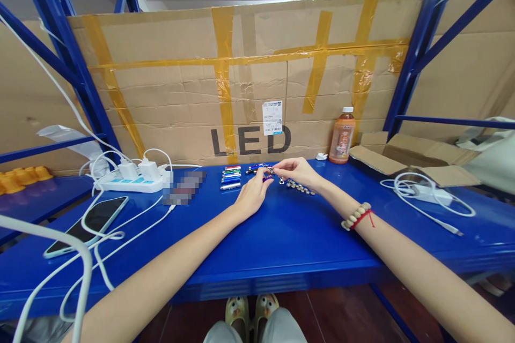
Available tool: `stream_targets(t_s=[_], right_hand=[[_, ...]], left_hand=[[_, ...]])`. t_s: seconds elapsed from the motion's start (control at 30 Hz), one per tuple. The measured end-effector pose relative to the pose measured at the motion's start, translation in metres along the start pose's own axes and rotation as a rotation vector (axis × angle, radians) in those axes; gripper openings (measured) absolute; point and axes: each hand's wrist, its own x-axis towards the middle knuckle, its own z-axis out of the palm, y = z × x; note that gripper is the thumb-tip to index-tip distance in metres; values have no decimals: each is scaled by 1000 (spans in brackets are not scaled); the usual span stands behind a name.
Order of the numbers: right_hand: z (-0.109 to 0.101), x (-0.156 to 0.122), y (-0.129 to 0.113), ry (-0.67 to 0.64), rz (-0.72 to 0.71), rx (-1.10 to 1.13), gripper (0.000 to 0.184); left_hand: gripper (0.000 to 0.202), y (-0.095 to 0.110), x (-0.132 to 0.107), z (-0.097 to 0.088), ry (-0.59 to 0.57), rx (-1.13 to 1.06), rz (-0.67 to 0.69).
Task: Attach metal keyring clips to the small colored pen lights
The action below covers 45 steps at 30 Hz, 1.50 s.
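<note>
My left hand (252,195) is closed around a small purple metal tube (266,178), only one end of which shows. Thumb and fingers of my right hand (298,172) pinch a tiny shiny metal piece at that end; its kind is too small to make out. Left of my hands lies a row of slim coloured metal tubes (230,178), in red, green, blue and silver. Behind my left hand are a few more dark blue tubes (253,169), partly hidden. Several small round silvery pieces (300,187) lie in rows below my right hand, beside a small metal piece (281,180).
On the blue table (281,246), a power strip (134,182) with white cables and a phone (86,225) lie at left. An orange drink bottle (342,136), an open cardboard box (410,155) and a coiled white charger cable (430,193) are at right. A tall cardboard sheet (173,96) stands behind.
</note>
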Motion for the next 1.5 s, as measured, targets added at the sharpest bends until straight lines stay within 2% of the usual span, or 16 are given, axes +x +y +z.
stream_targets(t_s=[0.13,0.33,0.5,0.63,0.73,0.9,1.17,1.5], right_hand=[[0,-1,-2,-49,9,21,40],[-2,-4,-5,-79,117,36,41],[2,-5,-2,-36,170,41,43],[5,-3,0,-1,70,4,42],[4,-2,0,-25,-15,-29,41],[-1,-3,-1,-108,-103,-123,36],[-5,-2,10,-146,-210,-216,30],[-3,-4,9,-118,-347,-355,25]], left_hand=[[28,-1,0,0,2,-9,12],[28,-1,-1,0,12,-14,77],[24,-9,1,2,52,19,160],[26,-8,3,2,98,-12,113],[27,-6,3,1,96,-42,81],[22,-7,2,1,60,-99,136],[19,-8,0,-2,-28,-59,188],[17,-8,-1,-3,-32,-49,192]])
